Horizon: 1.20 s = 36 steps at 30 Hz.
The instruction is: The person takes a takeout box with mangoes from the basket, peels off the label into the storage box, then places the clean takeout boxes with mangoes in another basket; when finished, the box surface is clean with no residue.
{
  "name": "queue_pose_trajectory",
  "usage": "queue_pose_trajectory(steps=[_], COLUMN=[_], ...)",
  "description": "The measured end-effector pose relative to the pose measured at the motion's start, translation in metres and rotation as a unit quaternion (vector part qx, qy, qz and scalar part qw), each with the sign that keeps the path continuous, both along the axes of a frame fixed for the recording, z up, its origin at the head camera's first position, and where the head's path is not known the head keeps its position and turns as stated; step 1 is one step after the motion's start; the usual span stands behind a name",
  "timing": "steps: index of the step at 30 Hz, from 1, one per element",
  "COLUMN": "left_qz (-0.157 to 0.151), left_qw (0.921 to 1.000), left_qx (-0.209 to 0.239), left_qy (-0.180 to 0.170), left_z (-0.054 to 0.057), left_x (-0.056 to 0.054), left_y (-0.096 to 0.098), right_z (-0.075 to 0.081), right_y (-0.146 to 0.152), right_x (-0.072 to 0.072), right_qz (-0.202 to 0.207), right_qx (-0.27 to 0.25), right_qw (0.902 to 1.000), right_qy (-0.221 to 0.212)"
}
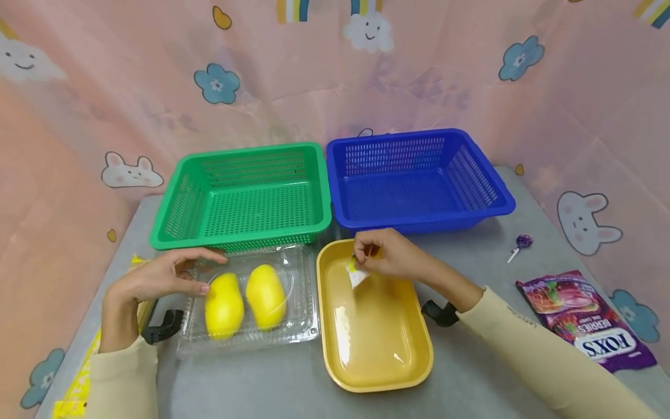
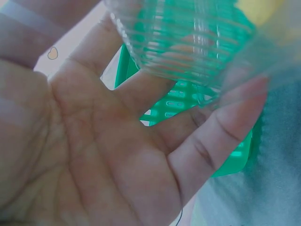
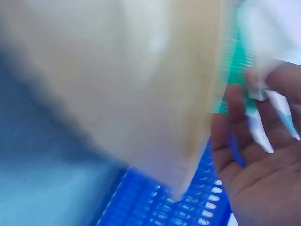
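Observation:
My right hand (image 1: pixel 387 253) pinches a small white-and-yellow packet (image 1: pixel 357 273) between thumb and fingertips, over the far part of a yellow tray (image 1: pixel 374 378). A pale, blurred piece of the packet (image 3: pixel 265 35) shows at the fingertips in the right wrist view. At the left, my left hand (image 1: pixel 157 276) lies along the side of a clear plastic container (image 1: pixel 300 291), its fingers loosely extended. Two yellow mangoes (image 1: pixel 224 305) are seen through the clear plastic. In the left wrist view the fingers (image 2: pixel 211 146) are spread near the ribbed plastic corner.
Behind stand a green basket (image 1: pixel 256 209) and a blue basket (image 1: pixel 403 195), side by side. A lollipop (image 1: pixel 523 241) and a purple Fox's candy bag (image 1: pixel 586 320) lie at the right. Yellow packaging (image 1: pixel 78 378) lies by the left forearm. A printed pink curtain (image 1: pixel 314 70) hangs behind.

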<state>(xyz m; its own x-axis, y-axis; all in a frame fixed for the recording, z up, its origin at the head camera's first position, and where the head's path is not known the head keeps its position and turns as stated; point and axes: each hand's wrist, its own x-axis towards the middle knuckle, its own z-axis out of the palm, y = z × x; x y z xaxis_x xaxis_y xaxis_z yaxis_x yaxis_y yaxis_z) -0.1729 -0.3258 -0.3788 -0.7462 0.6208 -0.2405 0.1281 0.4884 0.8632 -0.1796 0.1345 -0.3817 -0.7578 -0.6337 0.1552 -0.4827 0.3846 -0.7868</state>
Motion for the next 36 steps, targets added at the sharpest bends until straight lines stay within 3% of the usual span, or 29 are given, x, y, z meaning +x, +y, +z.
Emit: queue_pose_trajectory(steps=[10, 15, 27, 36], left_qz=[0.003, -0.007, -0.006, -0.010], left_qw=[0.9999, 0.9999, 0.9999, 0.9999], left_qx=[-0.012, -0.010, -0.009, -0.006], left_qy=[0.005, -0.005, -0.002, -0.006], left_z=[0.002, 0.001, -0.001, -0.001], left_x=[-0.003, -0.004, -0.003, -0.002], left_y=[-0.001, -0.001, -0.002, -0.001], right_z=[-0.031, -0.035, -0.041, -0.047], right_y=[0.001, -0.005, -0.017, -0.021], right_x=[0.007, 0.013, 0.017, 0.017], right_qz=[0.061, 0.065, 0.046, 0.058], right_qx=[0.042, 0.066, 0.081, 0.111], right_qw=[0.9972, 0.9951, 0.9955, 0.9917], right_qy=[0.009, 0.035, 0.015, 0.030])
